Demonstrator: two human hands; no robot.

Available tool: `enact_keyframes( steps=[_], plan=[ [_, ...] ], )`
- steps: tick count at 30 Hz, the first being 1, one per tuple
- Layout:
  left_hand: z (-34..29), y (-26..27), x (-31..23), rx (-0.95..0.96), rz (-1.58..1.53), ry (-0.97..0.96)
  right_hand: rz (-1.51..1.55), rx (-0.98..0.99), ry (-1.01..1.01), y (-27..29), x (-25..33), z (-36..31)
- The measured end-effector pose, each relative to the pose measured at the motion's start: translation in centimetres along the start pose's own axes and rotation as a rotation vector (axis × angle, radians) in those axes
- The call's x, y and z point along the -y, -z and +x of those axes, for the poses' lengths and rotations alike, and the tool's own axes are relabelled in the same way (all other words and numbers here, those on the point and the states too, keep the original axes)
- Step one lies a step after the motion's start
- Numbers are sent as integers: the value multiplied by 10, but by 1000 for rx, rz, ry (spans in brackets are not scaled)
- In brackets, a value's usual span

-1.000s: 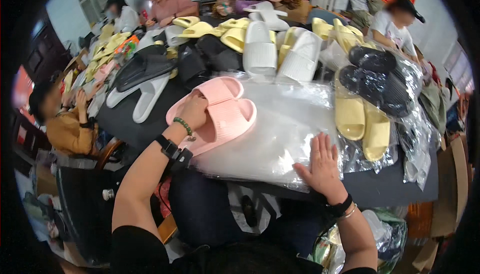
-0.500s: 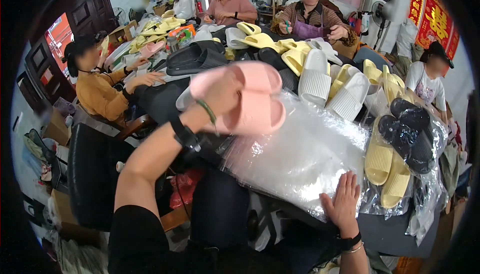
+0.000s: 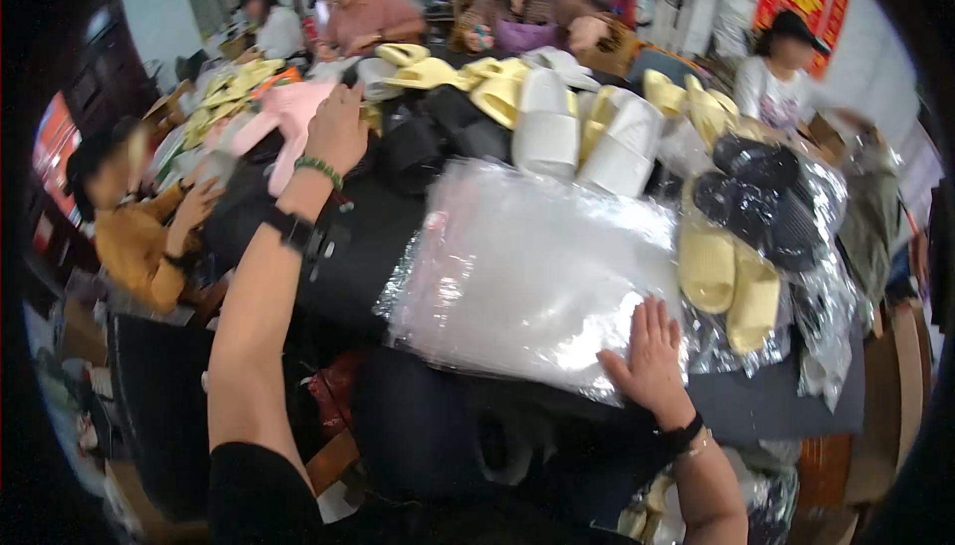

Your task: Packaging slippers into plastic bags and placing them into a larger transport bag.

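Note:
My left hand (image 3: 338,129) is stretched out over the far left part of the table, with its fingers curled at the edge of a pair of pink slippers (image 3: 290,119). The slippers are tilted, and the hand partly hides them. Flat on the lower right corner of a stack of clear plastic bags (image 3: 527,267) lies my right hand (image 3: 652,361), fingers spread and holding nothing. Just right of the stack are yellow slippers (image 3: 753,301) in clear plastic, with bagged black slippers (image 3: 766,197) on top of them.
White slippers (image 3: 546,127), black slippers (image 3: 410,142) and yellow slippers (image 3: 428,74) are heaped beyond the bags. A co-worker in an orange top (image 3: 139,257) sits at the left; several others sit around the far side. A black chair (image 3: 159,406) stands at my left.
My left hand has carried the pink slippers away from above the bags, to the far left. The view has shifted. My right hand still rests on the bags.

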State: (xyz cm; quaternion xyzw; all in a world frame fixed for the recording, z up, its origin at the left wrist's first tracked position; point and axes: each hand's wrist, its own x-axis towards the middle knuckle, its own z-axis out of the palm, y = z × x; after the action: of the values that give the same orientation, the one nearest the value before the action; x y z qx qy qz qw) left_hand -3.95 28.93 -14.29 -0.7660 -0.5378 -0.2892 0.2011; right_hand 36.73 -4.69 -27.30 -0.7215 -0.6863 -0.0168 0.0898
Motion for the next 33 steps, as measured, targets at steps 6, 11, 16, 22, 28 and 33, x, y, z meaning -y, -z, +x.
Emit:
enact_keyframes(
  steps=[6, 11, 16, 22, 28, 33],
  plan=[
    [-68, 14, -173, 210, -632, -663, 56, 7, 4, 1, 1, 7],
    [-133, 6, -247, 492, -608, -728, 24, -41, 14, -3, 0, 4],
    [-161, -20, -250, 533, -575, -735, 94, 51, 24, -9, -16, 4],
    [-164, -22, -245, 543, -572, -748, 209, -842, 83, 126, -92, 48],
    [-160, -25, -249, 555, -600, -732, 26, -982, -655, 208, -230, 79],
    [-163, -26, -244, 560, -544, -714, 587, -569, -846, 191, -242, 93]
  ],
)
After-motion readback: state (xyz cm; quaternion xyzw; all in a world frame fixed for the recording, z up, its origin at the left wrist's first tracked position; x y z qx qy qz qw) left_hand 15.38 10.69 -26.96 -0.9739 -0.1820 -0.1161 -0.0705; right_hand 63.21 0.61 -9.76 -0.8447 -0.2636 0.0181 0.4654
